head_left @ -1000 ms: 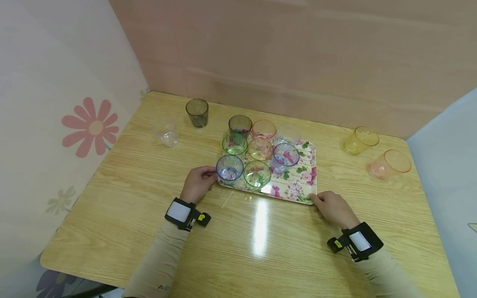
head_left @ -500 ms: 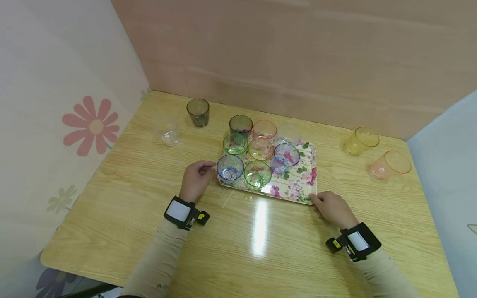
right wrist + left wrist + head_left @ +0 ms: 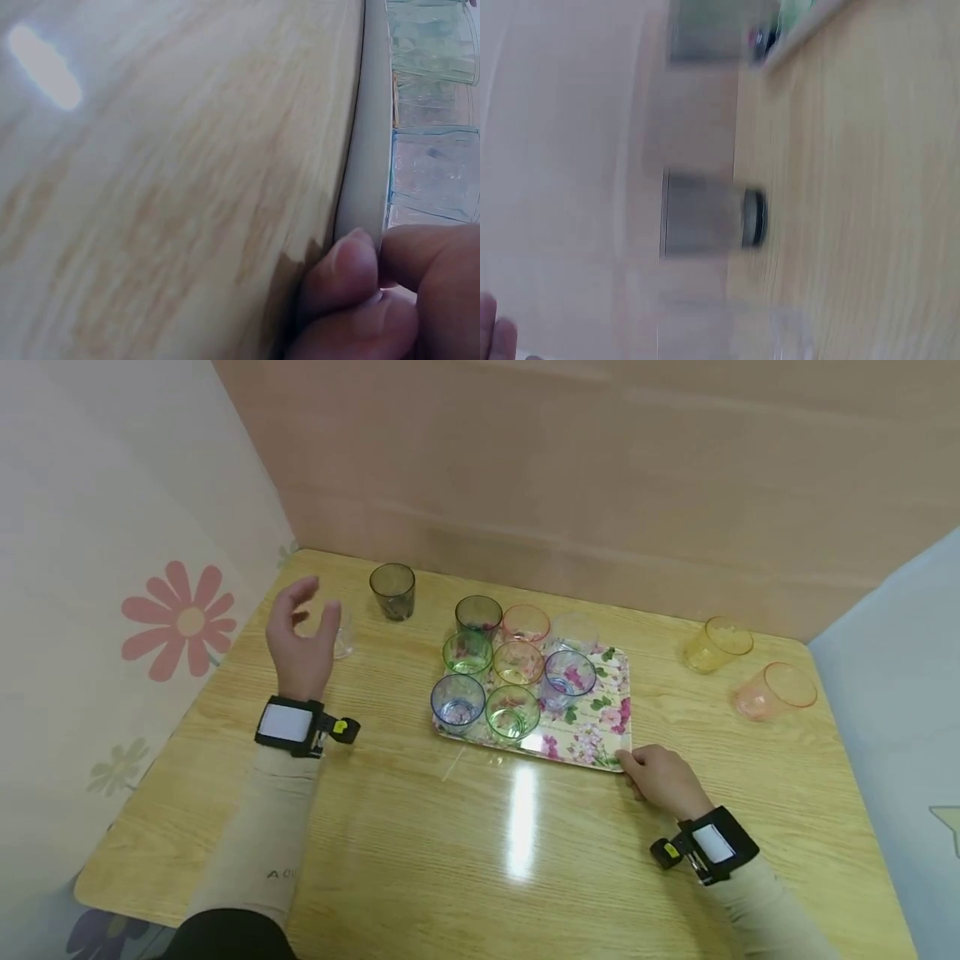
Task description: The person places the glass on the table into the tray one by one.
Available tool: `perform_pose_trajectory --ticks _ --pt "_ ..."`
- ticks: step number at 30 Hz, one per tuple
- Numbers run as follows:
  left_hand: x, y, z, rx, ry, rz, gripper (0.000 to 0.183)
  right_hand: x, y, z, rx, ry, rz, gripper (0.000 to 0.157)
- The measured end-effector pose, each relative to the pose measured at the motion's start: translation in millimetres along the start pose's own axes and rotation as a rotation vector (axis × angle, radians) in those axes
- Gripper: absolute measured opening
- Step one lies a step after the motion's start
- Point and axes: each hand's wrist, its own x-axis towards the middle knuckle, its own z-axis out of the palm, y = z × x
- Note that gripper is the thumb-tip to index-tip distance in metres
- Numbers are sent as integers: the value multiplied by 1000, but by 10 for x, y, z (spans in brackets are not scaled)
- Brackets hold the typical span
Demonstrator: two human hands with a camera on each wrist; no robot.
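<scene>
My left hand (image 3: 302, 647) is raised over the table's left side, thumb and fingers apart and holding nothing. Close to its thumb stands a clear tumbler (image 3: 344, 641), partly hidden by the hand; the left wrist view shows this clear tumbler (image 3: 787, 337) blurred. A smoky grey tumbler (image 3: 393, 593) stands farther back. At the near right corner of a floral tray (image 3: 604, 714), my right hand (image 3: 663, 777) pinches the rim, fingers curled below it in the right wrist view. Several coloured tumblers, among them a blue one (image 3: 457, 703) and a green one (image 3: 513, 713), stand upright on the tray.
To the right of the tray are a yellow tumbler (image 3: 716, 645) and a pink tumbler (image 3: 775, 692). A wall (image 3: 525, 468) runs along the back of the wooden table (image 3: 420, 835), with side walls at left and right.
My left hand has let go of the tray's left corner and moved left and back, up beside the clear tumbler. The right hand still holds its corner, and the tray has stayed put.
</scene>
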Motion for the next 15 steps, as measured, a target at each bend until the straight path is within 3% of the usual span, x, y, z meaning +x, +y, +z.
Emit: perform_pose_trajectory --ticks 2,6,11,15 --pt "130 1 -100 -28 -2 -39 60 11 2 2 -5 4 -9 52" --pt "356 -300 -307 -167 -48 -211 90 30 6 20 -14 16 -17 52" --pt "420 -709 -450 -345 -134 -481 92 31 25 38 -25 26 -16 52" --pt "369 -910 -444 -351 -266 -555 94 23 37 46 -27 31 -11 52"
